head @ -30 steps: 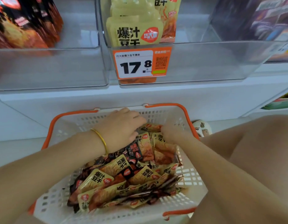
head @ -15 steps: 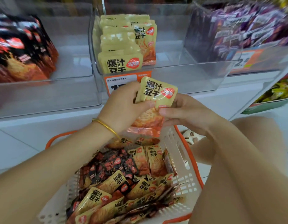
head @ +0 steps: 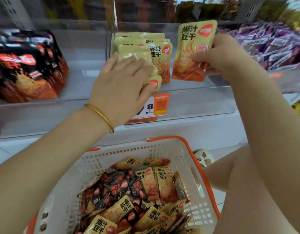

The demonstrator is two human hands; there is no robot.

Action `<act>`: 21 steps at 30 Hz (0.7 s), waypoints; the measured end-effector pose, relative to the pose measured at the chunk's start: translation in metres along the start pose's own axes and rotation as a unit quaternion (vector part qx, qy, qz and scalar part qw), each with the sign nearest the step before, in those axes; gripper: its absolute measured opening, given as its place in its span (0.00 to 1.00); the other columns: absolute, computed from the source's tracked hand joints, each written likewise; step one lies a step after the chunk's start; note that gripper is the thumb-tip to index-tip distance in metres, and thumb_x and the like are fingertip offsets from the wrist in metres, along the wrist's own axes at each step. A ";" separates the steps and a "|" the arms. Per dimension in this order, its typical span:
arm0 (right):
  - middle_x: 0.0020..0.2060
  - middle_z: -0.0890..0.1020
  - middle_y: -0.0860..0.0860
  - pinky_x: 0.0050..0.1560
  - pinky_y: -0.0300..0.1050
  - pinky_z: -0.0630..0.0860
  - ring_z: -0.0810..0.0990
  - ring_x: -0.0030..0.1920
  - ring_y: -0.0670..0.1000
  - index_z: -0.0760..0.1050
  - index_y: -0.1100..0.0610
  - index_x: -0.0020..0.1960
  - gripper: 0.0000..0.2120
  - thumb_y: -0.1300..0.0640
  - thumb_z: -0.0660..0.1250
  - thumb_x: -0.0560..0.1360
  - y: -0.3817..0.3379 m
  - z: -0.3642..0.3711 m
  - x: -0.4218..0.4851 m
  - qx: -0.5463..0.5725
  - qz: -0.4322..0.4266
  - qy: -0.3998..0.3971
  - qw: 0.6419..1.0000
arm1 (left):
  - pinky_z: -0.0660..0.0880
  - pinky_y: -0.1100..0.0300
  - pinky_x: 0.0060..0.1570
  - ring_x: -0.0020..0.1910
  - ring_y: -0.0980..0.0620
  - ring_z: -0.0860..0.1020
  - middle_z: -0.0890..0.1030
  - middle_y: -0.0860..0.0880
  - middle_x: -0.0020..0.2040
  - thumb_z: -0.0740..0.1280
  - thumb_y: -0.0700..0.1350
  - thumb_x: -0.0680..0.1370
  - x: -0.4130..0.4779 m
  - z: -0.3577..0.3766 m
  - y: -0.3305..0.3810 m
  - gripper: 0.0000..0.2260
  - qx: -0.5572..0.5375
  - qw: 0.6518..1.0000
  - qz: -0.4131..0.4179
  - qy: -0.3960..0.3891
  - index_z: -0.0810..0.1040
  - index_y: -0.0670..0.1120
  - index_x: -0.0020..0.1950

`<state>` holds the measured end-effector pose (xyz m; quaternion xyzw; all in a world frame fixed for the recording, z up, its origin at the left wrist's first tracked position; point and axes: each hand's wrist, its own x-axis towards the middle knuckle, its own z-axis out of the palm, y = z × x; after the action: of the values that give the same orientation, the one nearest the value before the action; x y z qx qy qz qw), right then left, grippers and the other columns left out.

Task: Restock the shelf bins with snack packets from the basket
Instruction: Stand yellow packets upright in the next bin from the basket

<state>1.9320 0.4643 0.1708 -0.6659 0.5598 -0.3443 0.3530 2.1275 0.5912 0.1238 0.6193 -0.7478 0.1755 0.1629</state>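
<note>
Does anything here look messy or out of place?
Only the basket: its yellow and black packets lie jumbled at all angles. The shelf rows stand tidy, and the right hand holds one yellow packet upright.

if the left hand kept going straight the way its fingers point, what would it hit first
The left hand already rests its fingers on the row of yellow snack packets in the middle clear bin. Pushing on, it would likely press into that stack first; depth behind is unclear.
</note>
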 end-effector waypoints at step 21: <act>0.48 0.83 0.62 0.50 0.53 0.81 0.84 0.46 0.60 0.76 0.65 0.51 0.11 0.61 0.73 0.72 0.017 0.086 0.078 -0.075 0.102 -0.117 0.985 | 0.52 0.41 0.71 0.63 0.43 0.74 0.78 0.43 0.62 0.49 0.56 0.80 0.003 0.008 -0.006 0.25 0.032 0.999 -0.008 0.041 0.75 0.45 0.65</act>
<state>2.0074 0.3921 0.1174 -0.6654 0.6038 -0.1835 0.3986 2.1323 0.5839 0.1179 0.6227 -0.7293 0.2230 0.1750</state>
